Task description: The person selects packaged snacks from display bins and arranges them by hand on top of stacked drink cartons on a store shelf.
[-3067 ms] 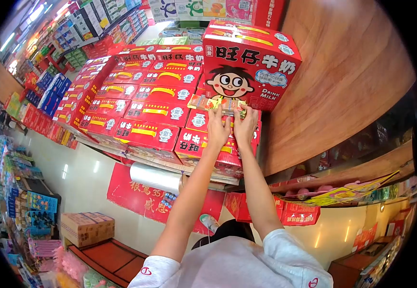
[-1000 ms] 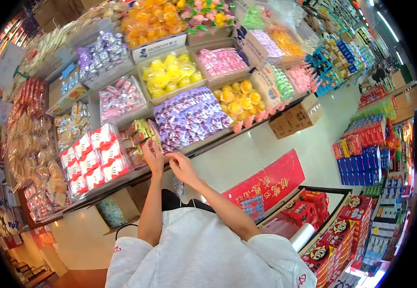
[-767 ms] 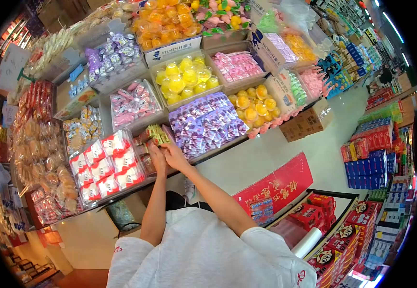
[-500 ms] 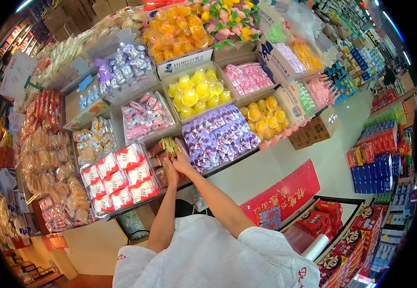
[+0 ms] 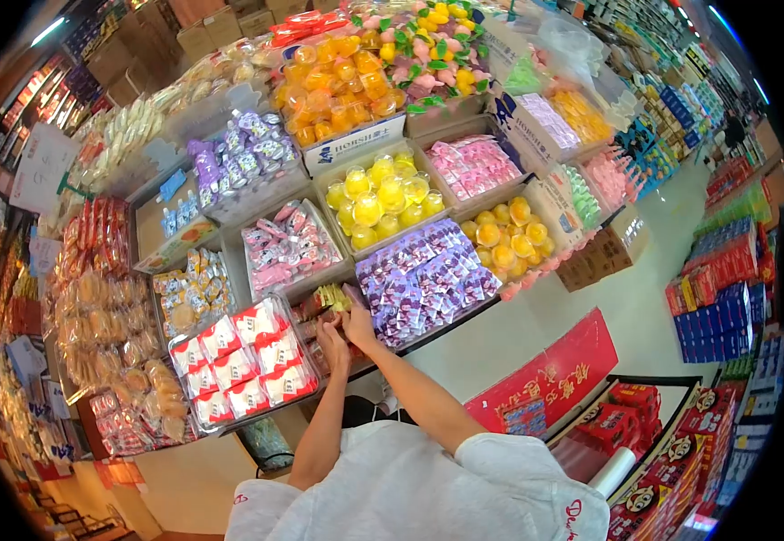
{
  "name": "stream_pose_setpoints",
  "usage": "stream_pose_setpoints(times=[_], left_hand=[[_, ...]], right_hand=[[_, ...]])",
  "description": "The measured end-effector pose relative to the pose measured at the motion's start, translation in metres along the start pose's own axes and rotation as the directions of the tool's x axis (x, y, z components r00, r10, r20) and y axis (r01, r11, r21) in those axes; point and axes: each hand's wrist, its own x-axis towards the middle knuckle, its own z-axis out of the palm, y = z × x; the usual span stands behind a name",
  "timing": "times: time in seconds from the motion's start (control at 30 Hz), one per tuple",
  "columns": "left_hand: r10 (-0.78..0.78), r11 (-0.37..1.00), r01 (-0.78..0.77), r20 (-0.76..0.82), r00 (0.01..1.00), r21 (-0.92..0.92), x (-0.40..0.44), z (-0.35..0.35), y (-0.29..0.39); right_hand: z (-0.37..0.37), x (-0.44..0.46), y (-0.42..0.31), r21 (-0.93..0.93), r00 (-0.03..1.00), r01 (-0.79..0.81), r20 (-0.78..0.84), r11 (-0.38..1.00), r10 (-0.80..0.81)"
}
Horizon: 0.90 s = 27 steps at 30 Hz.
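Note:
Both hands are close together at the front edge of a candy display, over a narrow compartment of small packets point(image 5: 329, 299) with green and yellow ends. My left hand point(image 5: 333, 347) is at the near side of the compartment, its fingers bent; what they touch is too small to tell. My right hand point(image 5: 357, 325) touches the packets from the right, with fingers curled and tips partly hidden. Left of the hands lies a clear tray of red and white packs point(image 5: 234, 370). Purple and white packets point(image 5: 423, 279) lie to the right.
Behind are bins of yellow jelly cups point(image 5: 378, 200), pink packets point(image 5: 289, 248) and orange jellies point(image 5: 338, 86). Orange-yellow cups point(image 5: 509, 236) sit at the right, above a cardboard box point(image 5: 601, 252). Bagged pastries point(image 5: 108, 316) fill the left side. A red sign point(image 5: 545, 374) and stacked red cartons stand lower right.
The view has turned from the red milk cartons to the candy display. The hands, apart from the packets a second ago, have come down to them and stayed there as the view shifted.

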Motion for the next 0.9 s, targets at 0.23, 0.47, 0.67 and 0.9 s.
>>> stream_pose_setpoints(times=[0.23, 0.47, 0.67, 0.9], left_hand=[[-0.003, 0.91, 0.023, 0.048, 0.999, -0.413, -0.009, 0.021, 0.062], [0.31, 0.936, -0.166, 0.502, 0.807, -0.311, -0.066, 0.065, 0.149], [0.369, 0.929, -0.252, 0.726, 0.581, -0.271, -0.141, 0.133, 0.16], [0.23, 0.969, -0.15, 0.934, 0.272, -0.195, -0.237, 0.183, 0.158]], right_hand=[[-0.09, -0.049, 0.003, 0.209, 0.971, 0.23, -0.11, 0.95, -0.211], [-0.203, -0.124, 0.037, 0.681, 0.959, -0.141, -0.087, 0.719, 0.27], [-0.246, -0.199, 0.092, 0.645, 0.861, -0.146, -0.291, 0.75, 0.418], [-0.293, -0.294, 0.123, 0.701, 0.566, -0.248, -0.456, 0.669, 0.687]])
